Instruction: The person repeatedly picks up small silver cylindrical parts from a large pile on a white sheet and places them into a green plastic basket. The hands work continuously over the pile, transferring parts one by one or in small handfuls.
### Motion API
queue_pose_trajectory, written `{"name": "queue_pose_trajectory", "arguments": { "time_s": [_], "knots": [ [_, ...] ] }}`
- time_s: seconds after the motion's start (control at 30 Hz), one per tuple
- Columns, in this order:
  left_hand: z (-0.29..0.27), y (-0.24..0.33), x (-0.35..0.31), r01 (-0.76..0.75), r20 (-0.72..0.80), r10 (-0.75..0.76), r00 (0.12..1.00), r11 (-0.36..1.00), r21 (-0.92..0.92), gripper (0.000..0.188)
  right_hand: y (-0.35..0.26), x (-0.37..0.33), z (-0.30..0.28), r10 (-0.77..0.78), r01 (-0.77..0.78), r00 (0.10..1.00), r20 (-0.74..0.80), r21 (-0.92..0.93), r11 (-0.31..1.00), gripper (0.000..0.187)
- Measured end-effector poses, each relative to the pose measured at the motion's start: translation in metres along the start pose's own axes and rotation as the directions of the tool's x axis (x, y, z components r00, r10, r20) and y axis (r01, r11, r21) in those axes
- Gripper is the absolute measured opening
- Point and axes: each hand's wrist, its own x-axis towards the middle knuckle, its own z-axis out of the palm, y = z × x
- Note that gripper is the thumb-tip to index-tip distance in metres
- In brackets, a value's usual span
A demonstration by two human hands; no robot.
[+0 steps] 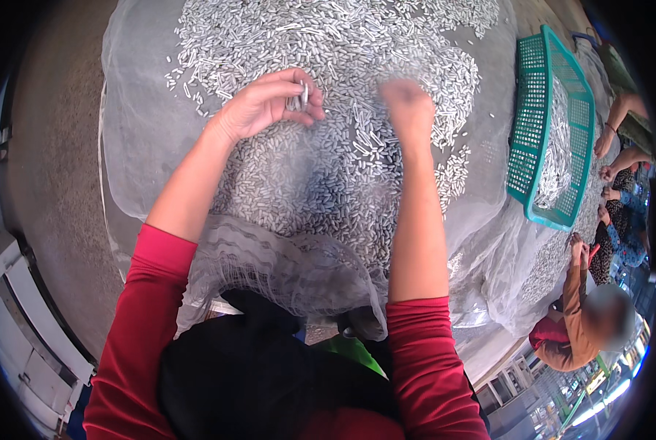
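Observation:
A wide layer of small silvery-grey capsule-shaped pieces (328,44) covers the work surface in front of me. My left hand (280,103) is over the left part of the pile, its fingers curled around a few of these pieces (301,94). Across from it, my right hand (408,103) is above the pieces right of the middle, with the fingers drawn in and smeared by motion. Whether it holds anything cannot be made out. Longer pale pieces (370,141) lie among the short ones just below and left of my right hand.
White mesh netting (145,139) lies under the pile and bunches up at the near edge. To the right stands a green plastic basket (529,125) with more silvery pieces in it. Beyond it, several people work along the same surface, one in a brown top (573,345).

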Motion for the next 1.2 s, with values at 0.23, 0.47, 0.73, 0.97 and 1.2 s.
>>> {"name": "queue_pose_trajectory", "arguments": {
  "time_s": [0.23,0.47,0.73,0.97,1.2],
  "knots": [
    [0.003,-0.005,0.026,0.123,-0.179,-0.083,0.98,0.967,0.224,0.026,-0.018,0.009,0.009,0.01,0.008,0.999,0.032,-0.5,0.866,0.021],
    [0.035,-0.045,0.056,-0.096,0.069,0.293,0.954,0.08,0.992,0.018,-0.006,-0.004,-0.023,0.274,-0.32,0.943,0.191,0.281,0.905,0.013],
    [0.037,-0.044,0.057,-0.044,-0.017,0.229,0.973,0.258,0.965,0.018,0.015,-0.029,-0.039,0.231,-0.341,0.921,0.314,0.36,0.868,0.021],
    [0.017,-0.023,0.046,0.184,-0.118,-0.148,0.982,0.886,0.425,0.021,0.023,-0.028,-0.014,-0.063,0.108,0.987,0.149,-0.316,0.943,0.019],
    [0.016,-0.015,0.035,0.124,0.056,-0.138,0.989,0.973,0.197,0.023,0.038,-0.046,-0.044,-0.35,-0.546,0.809,0.472,0.824,-0.15,0.025]
  ]
}}
